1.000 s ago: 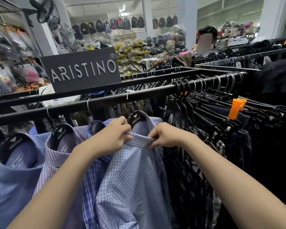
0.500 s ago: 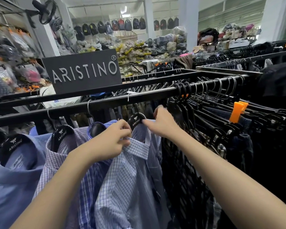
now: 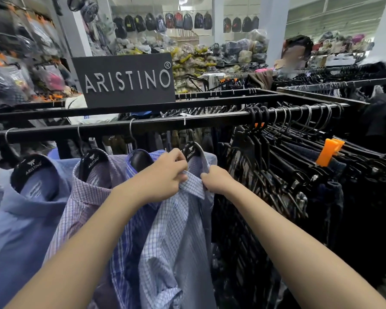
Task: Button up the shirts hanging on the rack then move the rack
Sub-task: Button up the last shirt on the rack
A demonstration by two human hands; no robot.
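Note:
A light blue checked shirt [image 3: 174,230] hangs from the black rack rail [image 3: 112,128] on a black hanger [image 3: 191,150]. My left hand [image 3: 163,177] pinches the left side of its collar. My right hand [image 3: 216,178] grips the collar's right side, a few centimetres away. To the left hang a blue striped shirt [image 3: 129,248], a lilac checked shirt [image 3: 85,201] and a plain blue shirt [image 3: 20,224]. The collar button is hidden by my fingers.
A dark "ARISTINO" sign [image 3: 127,80] stands on the rack's back rail. Dark garments on black hangers [image 3: 288,175] crowd the rail to the right, one with an orange clip [image 3: 329,151]. A person [image 3: 295,52] stands behind further racks; bagged goods fill the back shelves.
My right hand came down from the hanger's top to the right side of the collar. My left hand stayed on the collar. The camera view shifted slightly.

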